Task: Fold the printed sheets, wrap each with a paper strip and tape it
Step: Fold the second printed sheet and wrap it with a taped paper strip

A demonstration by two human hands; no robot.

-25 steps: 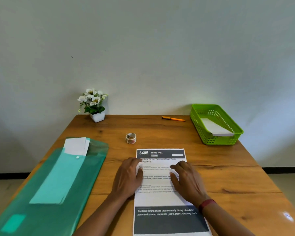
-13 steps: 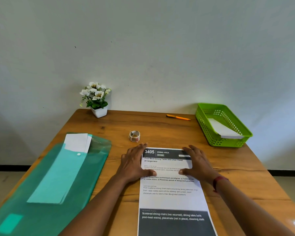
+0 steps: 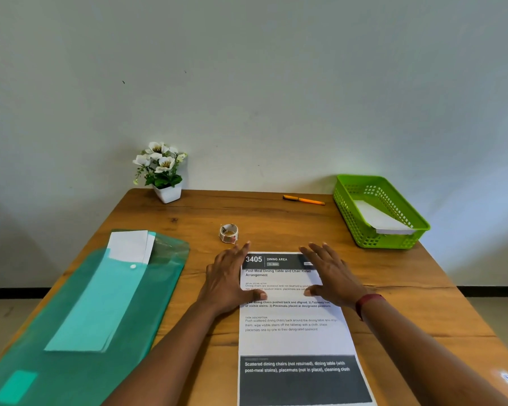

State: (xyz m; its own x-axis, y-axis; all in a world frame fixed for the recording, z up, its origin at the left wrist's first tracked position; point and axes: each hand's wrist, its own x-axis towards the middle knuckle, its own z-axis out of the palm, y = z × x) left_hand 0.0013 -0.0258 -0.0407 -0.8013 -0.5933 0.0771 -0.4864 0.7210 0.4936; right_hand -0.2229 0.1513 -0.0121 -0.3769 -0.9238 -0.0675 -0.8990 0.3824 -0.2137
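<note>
Table [image 3: 276,218] of warm wood fills the view, pushed against a pale wall. Down the left side lies a big translucent green folder [image 3: 165,276], and there are white sheets [image 3: 129,246] poking out of its far end, running on under the green plastic.

Near centre, there's the printed sheet [image 3: 294,338], flat and unfolded on the wood, long edge running away from the person, headed "3405 DINING AREA" at its far end with a dark band at the near end.

Far right, a lime-green plastic basket [image 3: 346,212] sits with a white folded paper [image 3: 379,219] inside.

Now the hands. The left hand [image 3: 228,278] lies across the sheet's left edge, fingers straight and spread, thumb on the print. The right hand [image 3: 332,276] mirrors it over the far right corner, fingers straight too, thumb pointing inward, a red band [image 3: 367,301] at the wrist. Neither grips anything; the thumbs are near each other but apart.

Far left by the wall stands a small white pot of white flowers [image 3: 167,193]. An orange pen [image 3: 304,200] lies at the far edge, left of the basket. Smallest, a roll of tape [image 3: 228,233] sits just beyond the left fingertips.
</note>
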